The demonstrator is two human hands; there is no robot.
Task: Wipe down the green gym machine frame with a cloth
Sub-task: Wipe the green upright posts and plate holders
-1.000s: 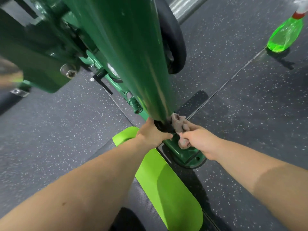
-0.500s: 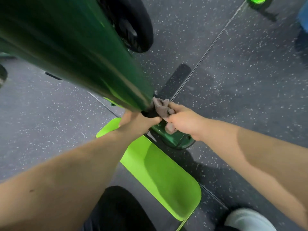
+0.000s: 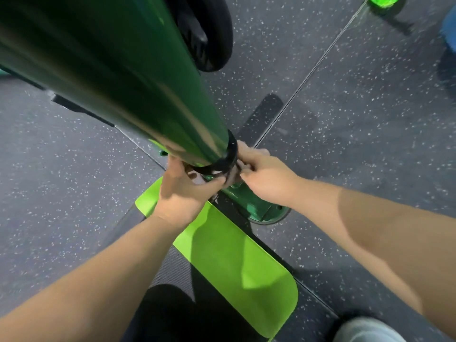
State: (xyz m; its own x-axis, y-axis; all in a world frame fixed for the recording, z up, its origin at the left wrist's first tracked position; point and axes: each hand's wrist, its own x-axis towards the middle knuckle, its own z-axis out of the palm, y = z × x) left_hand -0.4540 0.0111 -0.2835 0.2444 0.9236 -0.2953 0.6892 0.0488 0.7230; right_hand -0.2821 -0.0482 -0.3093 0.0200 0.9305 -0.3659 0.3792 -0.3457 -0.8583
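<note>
Nearest the camera, two bare forearms reach forward and down, crossing over a lime-green plate (image 3: 237, 267) that lies flat on the floor, with a dark knee below it and a pale shoe (image 3: 367, 329) at the lower right corner. Further on, the left hand (image 3: 180, 191) and the right hand (image 3: 266, 176) meet at the low end of the green frame tube (image 3: 118, 70), just where a black collar (image 3: 227, 161) rings it. Left fingers are curled up under the collar, apparently around the tube's underside, though what they clasp is hidden. Right fingers are clenched on the cloth (image 3: 233, 177), a brownish wad of which only a small bunched part shows between the two hands, pressed against the collar. Just beyond and below the hands sits the green base foot (image 3: 261, 208), bolted to the speckled rubber floor (image 3: 370, 119).

By the look of it, the cloth is light, soft and limp, so it would bunch and slip unless held wadded in the palm or wrapped round the tube with both hands. The tube looks rigid, glossy and smooth; it is fixed and will not shift, so firm pressure seems safe, and the cloth should glide easily along its length. The collar's lip and the foot's corners likely need a fingertip pushed through the fabric.

Farther off, a black round pad (image 3: 209, 33) hangs behind the tube, and a green spray bottle (image 3: 383, 0) stands at the top edge, well apart from the hands.
</note>
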